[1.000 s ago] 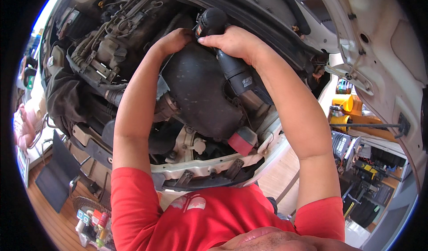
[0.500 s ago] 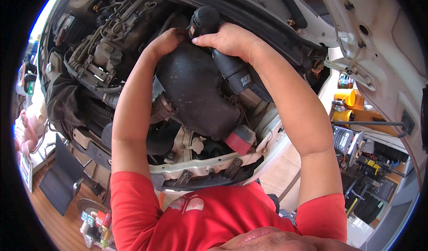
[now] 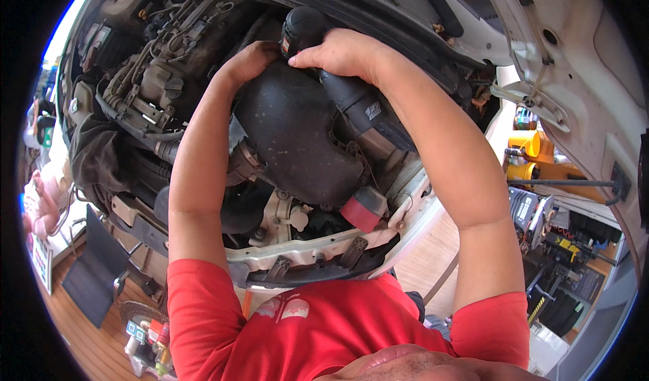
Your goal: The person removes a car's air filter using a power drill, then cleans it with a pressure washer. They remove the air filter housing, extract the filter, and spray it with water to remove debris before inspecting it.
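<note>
A black cordless power tool (image 3: 304, 29) is in my right hand (image 3: 341, 53), its rounded head up by the far end of the engine bay. The tool's lower body (image 3: 362, 104) slants toward the near right under my wrist. My left hand (image 3: 255, 62) reaches to the left of the tool's head, at the far edge of a large black plastic air duct (image 3: 291, 131). Its fingers curl down behind the duct; their tips and whatever they grip are hidden. The tool's working end is also out of sight. A red and grey block (image 3: 365, 210) rests near the duct's near end.
The engine (image 3: 162, 77) with hoses and wiring lies to the left. The raised white hood (image 3: 534, 50) and its prop rod (image 3: 574, 183) stand on the right. A white front crossmember (image 3: 318, 242) runs close to my body. A dark chair (image 3: 94, 266) is at lower left.
The power tool's head and my right hand have shifted slightly to the left and away from me. My left hand stays almost in place.
</note>
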`<state>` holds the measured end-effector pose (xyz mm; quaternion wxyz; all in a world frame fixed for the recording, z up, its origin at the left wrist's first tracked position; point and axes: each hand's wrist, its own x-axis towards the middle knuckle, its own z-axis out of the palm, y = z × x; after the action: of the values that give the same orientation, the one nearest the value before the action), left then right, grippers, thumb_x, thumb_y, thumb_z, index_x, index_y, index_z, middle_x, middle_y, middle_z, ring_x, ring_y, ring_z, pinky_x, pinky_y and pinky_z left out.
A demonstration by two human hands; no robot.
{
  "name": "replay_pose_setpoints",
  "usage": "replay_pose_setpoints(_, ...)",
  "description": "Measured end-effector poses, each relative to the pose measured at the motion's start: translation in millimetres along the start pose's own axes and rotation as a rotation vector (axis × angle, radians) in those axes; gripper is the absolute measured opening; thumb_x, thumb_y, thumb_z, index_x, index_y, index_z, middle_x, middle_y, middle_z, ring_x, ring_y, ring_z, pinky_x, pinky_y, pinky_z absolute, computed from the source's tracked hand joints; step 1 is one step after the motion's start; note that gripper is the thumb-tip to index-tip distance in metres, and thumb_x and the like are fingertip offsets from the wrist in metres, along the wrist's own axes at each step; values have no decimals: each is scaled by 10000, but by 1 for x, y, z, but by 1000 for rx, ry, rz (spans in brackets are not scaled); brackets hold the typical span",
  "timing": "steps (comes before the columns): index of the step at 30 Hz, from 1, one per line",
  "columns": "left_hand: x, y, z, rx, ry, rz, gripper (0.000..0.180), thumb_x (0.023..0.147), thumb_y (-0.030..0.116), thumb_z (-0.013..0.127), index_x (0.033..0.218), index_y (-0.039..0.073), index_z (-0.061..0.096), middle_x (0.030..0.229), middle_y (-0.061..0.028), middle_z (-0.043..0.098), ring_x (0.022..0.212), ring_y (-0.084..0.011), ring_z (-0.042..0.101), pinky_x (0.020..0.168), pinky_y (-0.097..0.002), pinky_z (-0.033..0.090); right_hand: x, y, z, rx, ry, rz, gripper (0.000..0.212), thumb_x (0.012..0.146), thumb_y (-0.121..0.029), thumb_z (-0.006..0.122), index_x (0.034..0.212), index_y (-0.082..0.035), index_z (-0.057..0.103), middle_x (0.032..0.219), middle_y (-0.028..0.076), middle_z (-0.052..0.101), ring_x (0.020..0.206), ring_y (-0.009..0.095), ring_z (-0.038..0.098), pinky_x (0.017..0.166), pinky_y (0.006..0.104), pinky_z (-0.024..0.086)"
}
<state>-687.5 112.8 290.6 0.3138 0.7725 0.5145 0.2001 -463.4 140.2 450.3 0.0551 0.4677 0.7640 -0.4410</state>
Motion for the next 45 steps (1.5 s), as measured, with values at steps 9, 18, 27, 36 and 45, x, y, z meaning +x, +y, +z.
replay_pose_setpoints(9,-5,56,-18,-238,15,-345,313,887,95,514,1149,-8,651,1178,-184,655,1107,-279,615,961,-355,457,6,-26,1,69,-55,115,588,773,-369,757,1188,30,635,1134,189,646,938,305,653,799,435,534)
replay_pose_setpoints(18,-4,57,-23,-196,-74,-316,313,911,129,508,1164,4,644,1191,-175,652,1115,-283,610,970,-357,450,-3,-42,-10,-69,-131,130,529,766,-355,739,1136,15,668,1111,186,662,952,281,656,843,391,517)
replay_pose_setpoints(27,-2,36,-15,-160,-55,-220,320,895,114,496,1156,5,645,1202,-186,636,1138,-321,585,1009,-363,425,-4,-34,-5,-20,-98,130,498,757,-349,733,1088,18,677,1036,177,678,852,267,671,770,386,541)
replay_pose_setpoints(36,0,14,-3,-117,-8,-111,326,867,105,513,1143,15,661,1218,-166,628,1147,-318,580,1030,-356,429,-6,-35,-5,28,-93,151,481,754,-341,738,1074,13,678,1000,166,680,814,252,666,748,384,544)
replay_pose_setpoints(45,4,-2,3,-114,14,-54,321,870,114,514,1139,29,666,1226,-166,620,1156,-324,574,1023,-362,438,-5,-29,-3,14,-57,130,512,756,-352,743,1103,19,673,1030,172,677,842,252,669,769,392,538)
